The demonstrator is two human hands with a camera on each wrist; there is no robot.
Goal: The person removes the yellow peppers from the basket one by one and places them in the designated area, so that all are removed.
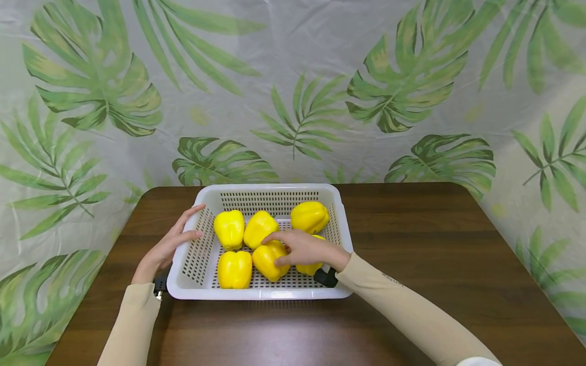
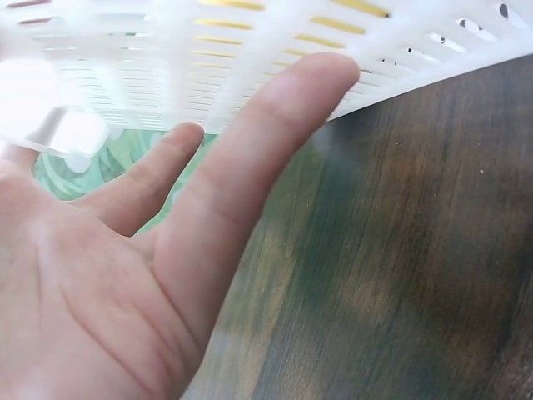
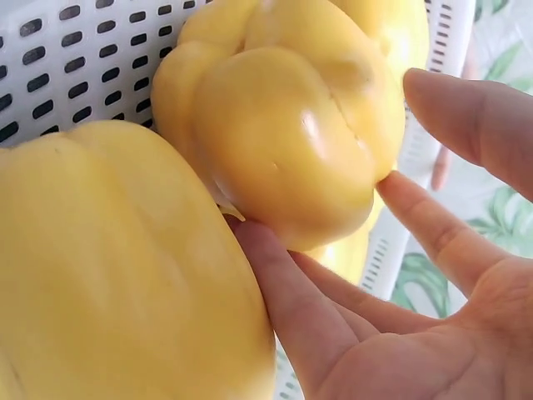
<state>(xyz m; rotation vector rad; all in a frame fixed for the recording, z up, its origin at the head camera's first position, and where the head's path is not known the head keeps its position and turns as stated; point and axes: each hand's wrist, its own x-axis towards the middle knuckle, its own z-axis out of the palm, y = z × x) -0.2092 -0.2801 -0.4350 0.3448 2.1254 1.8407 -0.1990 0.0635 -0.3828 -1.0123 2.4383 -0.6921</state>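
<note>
Here, the right hand (image 1: 305,247) had its fingers bent around the middle yellow pepper (image 1: 267,264) in the near row inside the white basket (image 1: 215,294), and the left hand (image 1: 167,248), fingers loose and straight, touched the basket's left side.

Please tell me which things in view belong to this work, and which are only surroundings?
Belong to the work:
white basket
six yellow peppers
left hand, touching the basket
right hand, at the front middle pepper

Only surroundings:
brown table under the basket
leaf-patterned backdrop behind
</note>
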